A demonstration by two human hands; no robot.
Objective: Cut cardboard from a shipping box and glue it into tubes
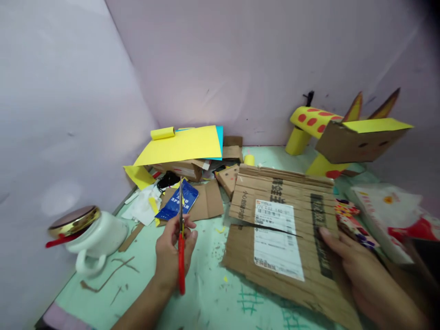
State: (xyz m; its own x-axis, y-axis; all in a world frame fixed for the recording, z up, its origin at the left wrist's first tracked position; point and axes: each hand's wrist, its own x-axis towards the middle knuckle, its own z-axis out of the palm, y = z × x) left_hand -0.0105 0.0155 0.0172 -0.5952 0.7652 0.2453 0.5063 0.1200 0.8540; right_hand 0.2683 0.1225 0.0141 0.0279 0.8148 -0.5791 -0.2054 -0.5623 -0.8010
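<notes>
Cardboard piece (302, 220), slit from its left edge through a white label (277, 254), over the bench (204, 279); right hand (357, 261), fingers gripping its right side, thumb uppermost. Left hand (173, 247): fingers closed around red-handled scissors (181, 263), apart from the cardboard.

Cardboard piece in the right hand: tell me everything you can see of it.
The cardboard piece is brown, creased and ridged, apparently corrugated. It bears black print, a dark strip and a white printed label. A slit opens at its left edge and runs across the label. The right hand grips its right side, thumb on the face, holding it tilted above the green tabletop; whether they touch is unclear.
</notes>
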